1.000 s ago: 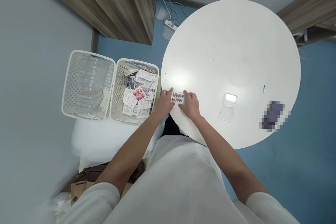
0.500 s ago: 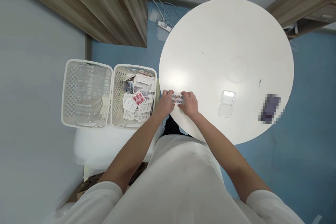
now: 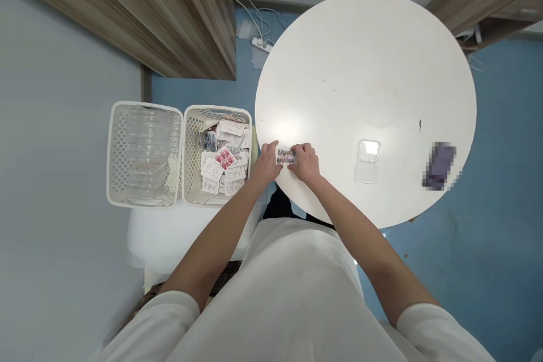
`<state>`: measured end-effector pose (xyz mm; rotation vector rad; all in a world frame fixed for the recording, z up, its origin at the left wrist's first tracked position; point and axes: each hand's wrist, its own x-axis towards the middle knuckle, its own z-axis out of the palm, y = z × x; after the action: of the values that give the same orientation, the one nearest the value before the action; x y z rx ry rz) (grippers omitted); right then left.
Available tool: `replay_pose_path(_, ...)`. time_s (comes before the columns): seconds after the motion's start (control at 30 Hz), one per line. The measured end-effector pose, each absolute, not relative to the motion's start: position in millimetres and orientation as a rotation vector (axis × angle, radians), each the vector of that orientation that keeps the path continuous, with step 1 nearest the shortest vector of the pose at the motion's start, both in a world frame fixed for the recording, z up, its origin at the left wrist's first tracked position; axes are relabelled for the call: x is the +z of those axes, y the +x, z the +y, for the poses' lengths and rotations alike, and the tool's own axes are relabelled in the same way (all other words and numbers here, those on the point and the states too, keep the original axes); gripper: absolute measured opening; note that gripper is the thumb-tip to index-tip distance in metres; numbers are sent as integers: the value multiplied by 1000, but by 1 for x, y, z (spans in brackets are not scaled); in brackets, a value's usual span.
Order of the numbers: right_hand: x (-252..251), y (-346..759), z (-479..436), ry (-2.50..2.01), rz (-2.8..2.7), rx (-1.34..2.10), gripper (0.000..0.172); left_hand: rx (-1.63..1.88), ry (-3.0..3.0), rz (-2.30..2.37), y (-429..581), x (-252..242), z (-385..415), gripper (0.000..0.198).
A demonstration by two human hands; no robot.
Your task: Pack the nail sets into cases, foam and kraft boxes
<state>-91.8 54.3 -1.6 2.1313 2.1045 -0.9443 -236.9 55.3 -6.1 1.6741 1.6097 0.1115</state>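
A small clear pack of press-on nails [image 3: 285, 156], two rows of dark and pinkish shiny nails, is between my hands near the left edge of the round white table. My left hand [image 3: 266, 164] closes around its left end, thumb at the lower corner and index finger at the upper one. At the right end, my right hand [image 3: 306, 163] grips it with bent fingers and thumb. To the right, a clear plastic case [image 3: 366, 172] lies on the table with its lid folded back.
The round table [image 3: 369, 68] also bears a blurred dark purple object [image 3: 440, 165] at the right. Left of it stand a basket [image 3: 192, 181] of nail cards and a basket [image 3: 113, 153] of clear plastic cases. A power strip [image 3: 261, 45] lies on the floor.
My left index finger has lifted slightly from the pack's upper left corner. The pack stays between both hands, and the whole view has shifted a little.
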Motion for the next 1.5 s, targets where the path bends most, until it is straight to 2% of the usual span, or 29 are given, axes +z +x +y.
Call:
replay_pose_path(0.43, -9, -88, 40, 2166, 2306, -1021, 45, 265, 1694, 1648, -236, -10, 43, 58)
replay_pose_path(0.67, -11, -75, 26, 2160, 2416, -1329, 70, 303, 1678, 1600, -226, -6, 34, 62)
replay_pose_path(0.77, -11, -60, 17, 2181, 2413, -1379, 73, 326, 1706, 1545, -215, -5, 28, 62)
replay_pose_path(1.13, 6, 50, -28, 2247, 2322, -1460, 68, 255, 1867, 1361, -123, 6, 1, 64)
replay_pose_path(1.5, -1, 160, -24, 2177, 2373, -1279, 62, -22, 1970, 1364, -26, 12, 6, 65)
